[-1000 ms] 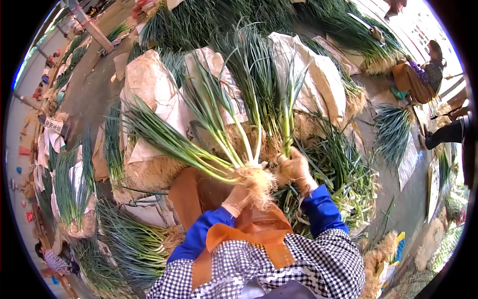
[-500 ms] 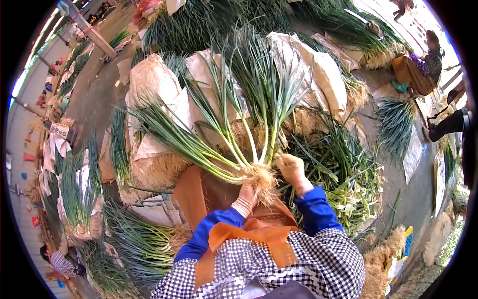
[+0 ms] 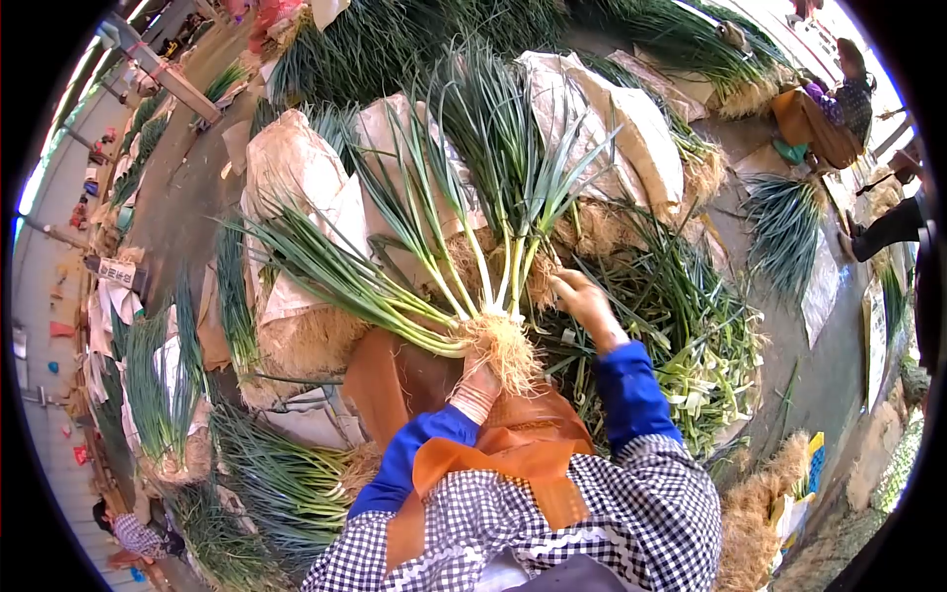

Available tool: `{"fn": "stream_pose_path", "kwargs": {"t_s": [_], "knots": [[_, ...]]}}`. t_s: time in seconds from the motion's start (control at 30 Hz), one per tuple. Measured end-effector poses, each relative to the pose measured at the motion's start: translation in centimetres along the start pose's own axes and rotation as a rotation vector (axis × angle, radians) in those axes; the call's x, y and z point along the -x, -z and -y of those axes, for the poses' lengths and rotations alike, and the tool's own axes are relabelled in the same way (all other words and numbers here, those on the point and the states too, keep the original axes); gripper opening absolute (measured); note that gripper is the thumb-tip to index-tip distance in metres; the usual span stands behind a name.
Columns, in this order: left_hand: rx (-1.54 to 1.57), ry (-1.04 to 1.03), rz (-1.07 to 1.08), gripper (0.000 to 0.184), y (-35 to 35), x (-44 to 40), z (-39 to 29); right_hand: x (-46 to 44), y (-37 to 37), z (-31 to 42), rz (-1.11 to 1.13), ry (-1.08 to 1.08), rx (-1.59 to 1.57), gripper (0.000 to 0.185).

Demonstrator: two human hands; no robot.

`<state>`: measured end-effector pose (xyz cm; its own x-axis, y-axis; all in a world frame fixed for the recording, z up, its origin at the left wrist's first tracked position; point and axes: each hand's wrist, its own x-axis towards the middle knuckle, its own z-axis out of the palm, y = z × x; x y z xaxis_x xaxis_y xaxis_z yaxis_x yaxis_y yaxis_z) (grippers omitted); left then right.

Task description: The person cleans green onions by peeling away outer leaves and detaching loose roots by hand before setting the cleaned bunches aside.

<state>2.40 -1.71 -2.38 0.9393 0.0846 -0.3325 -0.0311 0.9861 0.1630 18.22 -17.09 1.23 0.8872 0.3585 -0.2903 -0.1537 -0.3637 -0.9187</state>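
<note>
My left hand (image 3: 477, 379) is closed round the root end of a bunch of green onions (image 3: 490, 286). Shaggy pale roots (image 3: 508, 360) hang over that hand and partly hide its fingers. White stems fan out above it into long green leaves. To the right of the stems, my right hand (image 3: 584, 301) is slightly apart from the bunch, its fingers loosely extended, and I see nothing in them. Beneath it spreads a heap of loose green leaves and trimmings (image 3: 681, 335). A brown apron (image 3: 414, 370) covers my lap.
Bundled onions under pale sacks (image 3: 296, 163) lie just ahead, roots towards me. More onions (image 3: 271, 464) lie at left, with a root pile (image 3: 764, 513) at lower right. A seated person (image 3: 838, 109) is at upper right, another person (image 3: 133, 533) at lower left.
My right hand has moved off the stems, a little up and to the right. The bunch in my left hand has shifted slightly left.
</note>
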Motion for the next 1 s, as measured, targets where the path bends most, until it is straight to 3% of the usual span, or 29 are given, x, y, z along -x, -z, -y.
{"fn": "stream_pose_path", "kwargs": {"t_s": [0.03,0.07,0.13,0.2,0.27,0.33,0.37,0.4,0.47,0.53,0.57,0.63,0.67,0.7,0.73,0.77,0.8,0.83,0.87,0.9,0.93,0.97,1.0], "knots": [[-0.006,-0.004,0.002,0.037,-0.5,0.1,-0.1,-0.3,-1.1,3.2,0.194,-0.164,-0.244,0.037],[0.014,-0.004,0.015,0.037,-1.1,0.4,-0.2,-5.0,-3.5,-5.3,0.295,0.172,-0.274,0.034],[0.03,-0.012,0.031,0.036,-1.4,0.7,-0.4,-6.8,-7.8,-6.6,0.142,0.355,-0.357,0.03],[0.028,0.115,-0.023,0.033,-1.3,0.7,-0.6,-7.0,-9.5,-5.4,-0.023,0.226,-0.693,0.028],[0.006,0.225,-0.199,0.039,4.3,-0.7,-0.7,-4.8,-8.2,-1.6,-0.334,0.309,-0.128,0.029],[-0.167,0.229,-0.24,0.036,1.5,0.3,-0.4,-5.9,-8.6,-3.4,-0.359,0.242,-0.258,0.032],[-0.172,0.237,-0.237,0.036,2.3,-0.2,-0.4,-7.0,-9.1,-4.5,-0.381,0.1,-0.485,0.033],[0.005,0.256,-0.179,0.035,3.5,-0.8,-0.1,-4.3,-9.1,-0.7,-0.324,-0.037,-0.959,0.035],[0.194,0.272,-0.125,0.036,4.5,-0.9,0.8,-3.2,-9.3,-1.5,-0.185,-0.091,-1.097,0.036],[-0.004,0.126,-0.187,0.038,3.0,-0.7,1.1,-3.4,-10.0,-3.9,-0.165,-0.17,-1.168,0.031],[0.058,0.154,-0.08,0.036,3.5,-0.8,0.9,-2.4,-10.0,-4.9,-0.232,0.208,-0.478,0.025],[-0.074,0.036,-0.122,0.035,3.7,-1.2,1.3,-0.2,-9.9,-8.4,-0.097,0.58,0.662,0.017],[-0.208,-0.078,-0.157,0.034,3.6,-1.6,1.4,1.0,-9.5,-10.7,0.092,0.587,1.092,0.017],[0.022,0.057,-0.137,0.033,2.6,-1.3,0.7,3.6,-8.4,-11.8,0.439,0.506,1.136,0.024],[0.028,0.055,-0.137,0.033,2.2,-1.3,0.6,5.8,-6.5,-11.5,0.788,0.418,1.158,0.031],[0.004,0.05,-0.167,0.032,2.1,-1.3,0.5,8.8,-2.8,-6.8,0.765,-0.04,0.969,0.046],[-0.019,0.045,-0.196,0.031,1.7,-1.2,0.5,8.6,-0.5,-6.9,0.695,-0.457,1.117,0.056],[0.026,0.036,-0.152,0.03,0.3,-1.0,0.5,8.1,2.5,-11.0,0.628,-0.464,1.219,0.055],[0.029,0.039,-0.149,0.03,0.4,-1.2,0.5,8.2,4.9,-11.3,0.522,-0.311,1.373,0.053],[-0.006,0.054,-0.14,0.031,0.7,-1.1,0.4,6.9,6.1,-9.9,0.444,-0.261,1.28,0.051],[-0.04,0.069,-0.132,0.032,0.9,-0.9,0.4,6.1,5.8,-5.2,0.225,-0.197,1.088,0.045],[-0.069,0.057,-0.119,0.031,0.7,-0.8,0.6,4.7,5.4,-5.0,-0.026,0.134,0.911,0.035],[-0.071,0.055,-0.111,0.031,0.1,-0.8,0.7,3.5,4.5,-1.3,-0.131,0.349,0.719,0.029]]}}
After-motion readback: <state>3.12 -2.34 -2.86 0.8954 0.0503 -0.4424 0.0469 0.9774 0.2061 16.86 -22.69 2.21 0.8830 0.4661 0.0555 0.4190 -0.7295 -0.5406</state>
